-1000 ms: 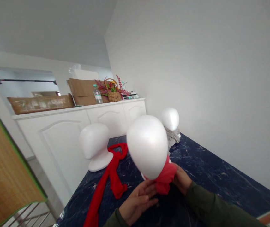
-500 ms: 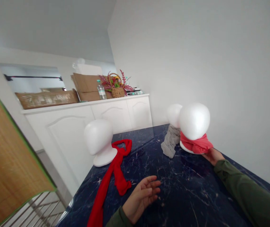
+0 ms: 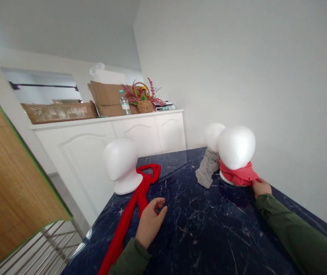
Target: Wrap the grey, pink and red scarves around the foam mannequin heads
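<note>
At the right, a pink scarf (image 3: 239,175) is wrapped around the neck of a white mannequin head (image 3: 236,147). My right hand (image 3: 261,188) is closed on the scarf's right end, low beside the base. My left hand (image 3: 151,221) hovers over the near table, fingers curled with a gap to the thumb and nothing between them. Beneath and beside it lies a long red scarf (image 3: 130,210), looped at its far end and hiding partly behind the hand. That scarf runs past the base of a second white mannequin head (image 3: 121,162) on the left.
A third white head (image 3: 212,135) stands behind the right one, with a grey scarf (image 3: 207,170) hanging from it onto the dark blue marbled table (image 3: 192,214). White cabinets (image 3: 88,152) carry cardboard boxes, a bottle and a flower basket (image 3: 145,106). A metal rack (image 3: 56,248) borders the left.
My left hand has moved left toward the red scarf, and its fingers have curled more. My right hand has stayed at the pink scarf's end. The view has shifted slightly.
</note>
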{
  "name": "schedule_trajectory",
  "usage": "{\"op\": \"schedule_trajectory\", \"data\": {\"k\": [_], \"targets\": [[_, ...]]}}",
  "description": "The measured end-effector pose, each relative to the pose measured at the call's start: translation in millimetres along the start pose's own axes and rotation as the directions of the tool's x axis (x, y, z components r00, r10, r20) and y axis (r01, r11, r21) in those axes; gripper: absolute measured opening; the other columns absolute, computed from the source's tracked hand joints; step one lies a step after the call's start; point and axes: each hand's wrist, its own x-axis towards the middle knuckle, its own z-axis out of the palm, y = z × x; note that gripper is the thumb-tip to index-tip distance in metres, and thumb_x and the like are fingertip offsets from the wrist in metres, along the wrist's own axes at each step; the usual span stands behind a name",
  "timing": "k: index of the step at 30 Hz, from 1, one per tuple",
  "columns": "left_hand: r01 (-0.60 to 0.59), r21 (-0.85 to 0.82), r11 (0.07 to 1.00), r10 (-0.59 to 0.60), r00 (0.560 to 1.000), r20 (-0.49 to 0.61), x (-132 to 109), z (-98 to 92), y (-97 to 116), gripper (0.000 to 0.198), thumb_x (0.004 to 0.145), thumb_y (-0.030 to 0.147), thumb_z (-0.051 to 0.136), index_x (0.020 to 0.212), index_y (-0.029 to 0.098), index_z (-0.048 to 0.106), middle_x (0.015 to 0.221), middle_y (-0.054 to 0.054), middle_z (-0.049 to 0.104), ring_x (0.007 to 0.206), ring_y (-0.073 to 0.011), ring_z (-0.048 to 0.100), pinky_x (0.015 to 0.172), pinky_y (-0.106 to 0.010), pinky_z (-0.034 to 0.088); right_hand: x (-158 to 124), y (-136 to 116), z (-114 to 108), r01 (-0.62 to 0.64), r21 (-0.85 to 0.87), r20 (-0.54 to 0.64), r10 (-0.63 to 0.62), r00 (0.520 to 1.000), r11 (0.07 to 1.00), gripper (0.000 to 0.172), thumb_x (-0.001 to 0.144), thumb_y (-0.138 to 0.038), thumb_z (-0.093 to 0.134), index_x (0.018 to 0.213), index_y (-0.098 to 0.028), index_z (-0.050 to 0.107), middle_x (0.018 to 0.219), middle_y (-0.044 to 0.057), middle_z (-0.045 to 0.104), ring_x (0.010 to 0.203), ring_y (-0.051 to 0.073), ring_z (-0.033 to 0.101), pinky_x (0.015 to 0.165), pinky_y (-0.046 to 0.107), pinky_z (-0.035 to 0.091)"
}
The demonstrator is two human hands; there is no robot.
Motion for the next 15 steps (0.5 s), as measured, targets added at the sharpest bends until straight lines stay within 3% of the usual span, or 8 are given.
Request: {"op": "schedule_trajectory", "data": {"k": [1,3,5,8,11,15], "targets": [[-0.037,0.211,0.977,0.06,0.993,-0.102,5,-8.0,-6,0.035,0.072,0.036,0.052,0.1,0.015,0.054,0.103,-0.009,0.057,0.099,-0.023,0.051,0.091,-0.035,0.034,0,0,-2,-0.019,-0.031,-0.011,0.019,1.0,0.999,0.033,0.063,-0.033,0.052,0.084,-0.01,0.064,0.061,0.01,0.059,0.061,0.023,0.055,0.057,0.034,0.042],[0.025,0.536,0.844,0.113,0.968,-0.224,14,-22.1,-18,0.045,0.073,0.042,0.048,0.108,0.013,0.051,0.11,-0.012,0.054,0.106,-0.0265,0.046,0.094,-0.037,0.029,-1,-2,-8,-0.035,-0.069,-0.014,0.034,0.999,0.997,0.035,0.062,-0.032,0.053,0.088,-0.011,0.064,0.064,0.009,0.06,0.063,0.023,0.055,0.059,0.034,0.041],[0.199,0.688,0.698,0.022,0.955,-0.297,19,-31.1,-29,0.062,0.07,0.052,0.046,0.116,0.01,0.045,0.114,-0.018,0.049,0.108,-0.0334,0.044,0.092,-0.044,0.028,-4,-7,-14,-0.031,-0.085,-0.008,0.03,1.0,0.996,0.038,0.062,-0.03,0.054,0.093,-0.011,0.064,0.067,0.01,0.06,0.065,0.023,0.055,0.061,0.034,0.041],[0.42,0.724,0.547,-0.213,0.906,-0.365,21,-36.4,-43,0.076,0.066,0.058,0.046,0.123,0.01,0.037,0.117,-0.025,0.044,0.107,-0.0431,0.041,0.083,-0.052,0.031,-9,-13,-20,-0.033,-0.085,0.014,0.034,0.999,0.996,0.04,0.061,-0.028,0.055,0.095,-0.01,0.063,0.068,0.009,0.06,0.065,0.023,0.055,0.063,0.035,0.041],[0.407,0.695,0.593,-0.275,0.913,-0.3,21,-39.5,-48,0.061,0.07,0.036,0.047,0.123,0.008,0.037,0.115,-0.026,0.045,0.106,-0.0418,0.043,0.081,-0.05,0.034,-11,-17,-23,-0.059,-0.05,0.052,0.062,0.997,0.997,0.039,0.059,-0.027,0.056,0.093,-0.011,0.063,0.065,0.008,0.059,0.062,0.022,0.055,0.063,0.036,0.041],[0.267,0.633,0.727,-0.217,0.964,-0.156,19,-40.7,-42,0.053,0.066,0.009,0.04,0.119,0.007,0.042,0.114,-0.019,0.051,0.105,-0.0268,0.049,0.088,-0.036,0.035,-13,-15,-26,-0.063,0.006,0.02,0.063,0.998,0.998,0.044,0.055,-0.024,0.057,0.096,-0.009,0.06,0.072,0.01,0.06,0.064,0.022,0.055,0.064,0.036,0.043]]}}
